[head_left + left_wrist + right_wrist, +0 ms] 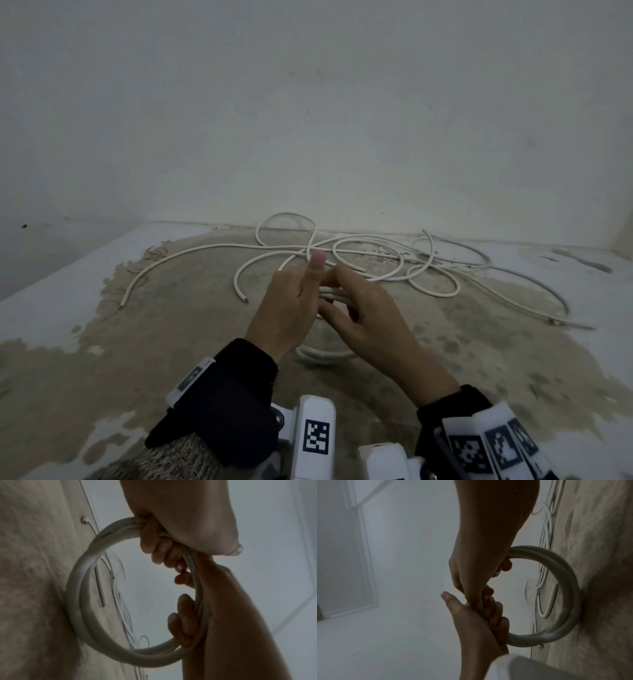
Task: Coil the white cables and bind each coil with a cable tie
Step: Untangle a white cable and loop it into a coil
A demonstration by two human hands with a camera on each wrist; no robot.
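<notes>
A coil of white cable (324, 357) stands upright with its lower arc on the stained floor (178, 342). Both hands hold its top. My left hand (305, 291) grips the bundled strands with curled fingers (154, 547) and its thumb points up. My right hand (337, 294) holds the same strands just to the right, fingers (183, 615) wrapped round them. The coil (80, 588) shows two or three turns, also seen in the right wrist view as a ring (563, 588) below the right hand (488, 568) and the left hand (481, 622).
Several loose white cables (376, 260) lie tangled on the floor beyond the hands, near the wall (308, 120). Two cut cable ends (245, 300) (121, 305) point toward me at the left. The floor is patchy white and brown.
</notes>
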